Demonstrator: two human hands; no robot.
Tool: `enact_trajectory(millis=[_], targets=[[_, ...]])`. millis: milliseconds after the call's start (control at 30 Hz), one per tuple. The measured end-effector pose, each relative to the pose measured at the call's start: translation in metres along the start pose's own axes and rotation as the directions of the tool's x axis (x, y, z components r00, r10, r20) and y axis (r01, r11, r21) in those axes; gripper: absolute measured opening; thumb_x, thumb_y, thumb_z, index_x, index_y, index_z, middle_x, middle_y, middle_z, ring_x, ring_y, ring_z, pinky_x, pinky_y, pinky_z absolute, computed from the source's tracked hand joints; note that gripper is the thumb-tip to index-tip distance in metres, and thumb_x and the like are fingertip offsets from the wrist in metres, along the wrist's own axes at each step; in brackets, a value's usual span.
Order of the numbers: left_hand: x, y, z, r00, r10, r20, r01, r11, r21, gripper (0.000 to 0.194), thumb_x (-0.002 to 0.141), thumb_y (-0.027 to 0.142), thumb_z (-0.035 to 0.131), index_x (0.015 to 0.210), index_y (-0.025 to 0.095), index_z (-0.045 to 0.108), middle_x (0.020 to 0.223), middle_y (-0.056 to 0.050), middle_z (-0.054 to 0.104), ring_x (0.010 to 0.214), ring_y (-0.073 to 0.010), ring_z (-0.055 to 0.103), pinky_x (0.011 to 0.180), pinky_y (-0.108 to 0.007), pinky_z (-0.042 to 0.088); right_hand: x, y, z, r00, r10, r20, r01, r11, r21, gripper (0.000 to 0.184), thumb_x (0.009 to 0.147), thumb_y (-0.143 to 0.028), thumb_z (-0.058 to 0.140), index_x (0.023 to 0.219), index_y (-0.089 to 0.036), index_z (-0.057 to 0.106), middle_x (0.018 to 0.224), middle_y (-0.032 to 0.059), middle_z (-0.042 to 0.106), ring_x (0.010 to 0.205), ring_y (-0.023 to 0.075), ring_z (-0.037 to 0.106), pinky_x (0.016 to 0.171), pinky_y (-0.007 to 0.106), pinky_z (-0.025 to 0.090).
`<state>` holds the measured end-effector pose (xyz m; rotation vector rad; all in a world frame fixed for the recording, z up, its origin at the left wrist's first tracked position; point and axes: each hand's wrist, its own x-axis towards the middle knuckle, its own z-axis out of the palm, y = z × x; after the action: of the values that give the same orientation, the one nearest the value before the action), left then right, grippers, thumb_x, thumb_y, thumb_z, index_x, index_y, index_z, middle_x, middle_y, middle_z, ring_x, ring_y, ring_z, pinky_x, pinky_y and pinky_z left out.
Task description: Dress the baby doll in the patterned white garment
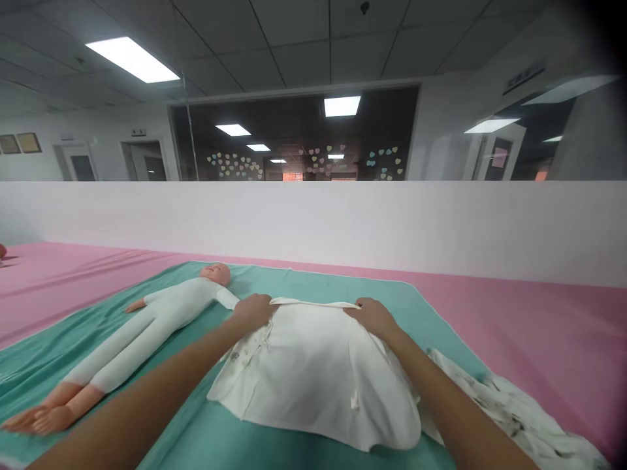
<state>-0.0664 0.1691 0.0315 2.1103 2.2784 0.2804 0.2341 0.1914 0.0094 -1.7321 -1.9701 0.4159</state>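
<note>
A small white baby garment [313, 365] is stretched between my two hands over the green cloth. My left hand [253, 312] grips its far edge at the left corner, fingers closed on the fabric. At the opposite corner, my right hand [375, 316] pinches the same edge. Along the garment's left side runs a printed strip, and a small tag shows near its lower right. To the left lies a baby doll [171, 303] on its back in a white bodysuit, its head away from me and its feet bare.
The green cloth [392, 294] lies over a pink covering [539, 333]. A crumpled, patterned white cloth [519, 411] rests at the right. Behind stands a low white partition [313, 219], with windows beyond. Something skin-coloured [2, 251] shows at the far left edge.
</note>
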Motion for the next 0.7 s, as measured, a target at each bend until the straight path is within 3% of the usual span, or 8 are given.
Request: enact_trajectory(millis=[167,400,567,700], targets=[[0.06,0.003,0.045,1.0,-0.005,-0.021,0.006,0.998,0.057,0.043,0.085,0.047,0.029,0.089,0.017,0.06,0.094,-0.015,0.064,0.086,-0.0293,0.061,0.068,-0.038,0.044,0.055,0.008,0.046,0.994,0.02,-0.107,-0.056,0.937,-0.345,0.04,0.082,-0.055,0.039,0.083,-0.02,0.057,0.082,0.0076,0.063,0.075,0.021,0.058,0.058,0.028,0.034],[0.105,-0.006,0.1,0.996,0.044,-0.084,-0.033,0.991,0.132,0.031,0.086,0.039,0.034,0.097,0.019,0.054,0.089,-0.013,0.063,0.086,-0.0275,0.061,0.071,-0.037,0.043,0.103,0.038,0.088,1.0,-0.027,-0.016,0.017,0.9,-0.435,0.04,0.084,-0.055,0.04,0.095,-0.02,0.056,0.085,0.0081,0.064,0.08,0.0217,0.06,0.063,0.028,0.035],[0.11,-0.011,0.107,0.994,0.048,-0.096,-0.035,0.99,0.134,0.028,0.085,0.038,0.039,0.098,0.018,0.052,0.088,-0.013,0.062,0.085,-0.0267,0.06,0.071,-0.037,0.042,0.116,0.048,0.088,0.994,-0.1,0.034,0.105,0.904,-0.414,0.039,0.084,-0.054,0.04,0.098,-0.021,0.055,0.087,0.0069,0.064,0.083,0.0209,0.059,0.065,0.027,0.034],[0.095,0.009,0.1,0.979,0.096,-0.181,-0.07,0.988,0.141,0.031,0.087,0.02,0.031,0.113,0.017,0.047,0.114,-0.015,0.053,0.108,-0.0283,0.047,0.085,-0.042,0.037,0.116,0.046,0.085,0.985,-0.174,-0.013,0.157,0.918,-0.364,0.039,0.084,-0.051,0.043,0.111,-0.023,0.051,0.102,0.0065,0.061,0.092,0.0206,0.056,0.071,0.027,0.034]])
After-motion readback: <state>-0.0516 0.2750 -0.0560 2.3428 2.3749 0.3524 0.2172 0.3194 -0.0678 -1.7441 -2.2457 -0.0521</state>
